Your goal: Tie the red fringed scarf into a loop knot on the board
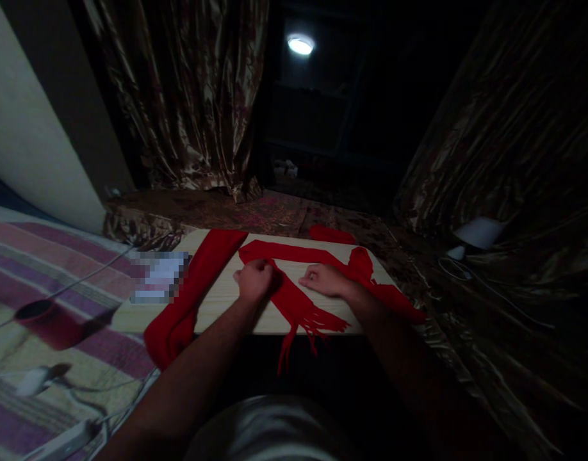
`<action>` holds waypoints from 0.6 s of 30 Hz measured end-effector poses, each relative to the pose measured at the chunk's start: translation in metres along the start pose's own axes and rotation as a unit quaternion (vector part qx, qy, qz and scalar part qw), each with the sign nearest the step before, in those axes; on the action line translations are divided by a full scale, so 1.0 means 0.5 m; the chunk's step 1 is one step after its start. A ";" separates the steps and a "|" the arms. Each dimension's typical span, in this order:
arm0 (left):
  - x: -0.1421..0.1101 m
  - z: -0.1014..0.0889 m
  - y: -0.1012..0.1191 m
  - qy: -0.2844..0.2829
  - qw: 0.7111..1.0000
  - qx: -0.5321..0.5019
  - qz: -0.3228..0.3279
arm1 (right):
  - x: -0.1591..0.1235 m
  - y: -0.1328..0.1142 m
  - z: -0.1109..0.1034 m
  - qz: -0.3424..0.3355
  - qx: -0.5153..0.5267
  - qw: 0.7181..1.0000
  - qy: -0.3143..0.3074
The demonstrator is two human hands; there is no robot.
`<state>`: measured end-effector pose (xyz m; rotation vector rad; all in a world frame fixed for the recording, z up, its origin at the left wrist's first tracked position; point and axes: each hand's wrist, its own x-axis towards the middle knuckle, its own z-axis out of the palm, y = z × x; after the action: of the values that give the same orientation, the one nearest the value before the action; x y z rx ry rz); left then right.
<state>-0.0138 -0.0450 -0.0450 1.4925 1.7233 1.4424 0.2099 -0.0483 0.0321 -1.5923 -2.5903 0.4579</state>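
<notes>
A long red scarf (294,301) lies in folds across a small light wooden table (227,301); its fringed end hangs over the near edge. Another stretch of red scarf (188,301) runs down the table's left side and drapes off the front. My left hand (253,279) is closed in a fist on the scarf near the table's middle, gripping the fabric. My right hand (324,279) rests flat on the scarf to the right, fingers stretched out and pointing left.
A blurred flat item (159,276) lies at the table's left end. A striped bedspread (44,320) with cables lies to the left. Shiny patterned curtains (188,96) hang behind; a dark window reflects a lamp (300,45). A white object (476,234) sits at right.
</notes>
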 end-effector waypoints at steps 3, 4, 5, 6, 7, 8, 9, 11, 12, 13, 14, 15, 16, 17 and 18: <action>-0.005 0.006 0.000 0.010 0.986 0.158 0.057 | 0.025 0.035 0.037 0.060 -0.082 0.984 0.149; -0.007 0.010 -0.002 -0.009 0.979 0.193 0.068 | 0.031 0.046 0.052 0.061 -0.098 0.979 0.166; -0.007 0.013 -0.005 -0.031 0.972 0.222 0.076 | 0.035 0.056 0.068 0.062 -0.107 0.977 0.172; -0.007 0.017 -0.008 -0.053 0.965 0.246 0.081 | 0.038 0.064 0.084 0.065 -0.109 0.977 0.172; -0.007 0.019 -0.011 -0.072 0.958 0.265 0.086 | 0.041 0.072 0.098 0.070 -0.105 0.978 0.165; -0.007 0.021 -0.014 -0.088 0.951 0.281 0.091 | 0.042 0.078 0.111 0.078 -0.100 0.979 0.157; -0.007 0.022 -0.016 -0.103 0.946 0.294 0.094 | 0.043 0.082 0.121 0.084 -0.093 0.981 0.151; -0.007 0.023 -0.018 -0.125 0.936 0.315 0.095 | 0.046 0.088 0.133 0.092 -0.083 0.982 0.144; -0.008 0.024 -0.018 -0.133 0.932 0.325 0.093 | 0.047 0.089 0.135 0.095 -0.081 0.981 0.146; -0.009 0.025 -0.018 -0.139 0.927 0.337 0.092 | 0.048 0.090 0.136 0.103 -0.079 0.980 0.150; -0.010 0.026 -0.016 -0.144 0.921 0.351 0.089 | 0.049 0.090 0.135 0.117 -0.078 0.978 0.155; -0.010 0.026 -0.014 -0.150 0.915 0.365 0.086 | 0.050 0.090 0.133 0.136 -0.076 0.975 0.158; -0.010 0.026 -0.010 -0.158 0.908 0.379 0.083 | 0.051 0.090 0.132 0.156 -0.073 0.972 0.161; -0.009 0.025 -0.006 -0.166 0.901 0.391 0.083 | 0.051 0.090 0.130 0.174 -0.069 0.969 0.163; -0.006 0.022 -0.002 -0.173 0.895 0.403 0.087 | 0.052 0.089 0.129 0.186 -0.066 0.967 0.164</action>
<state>-0.0039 -0.0430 -0.0508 2.1903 2.0880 0.4325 0.2228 -0.0207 -0.0448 -2.0107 -2.1230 0.0286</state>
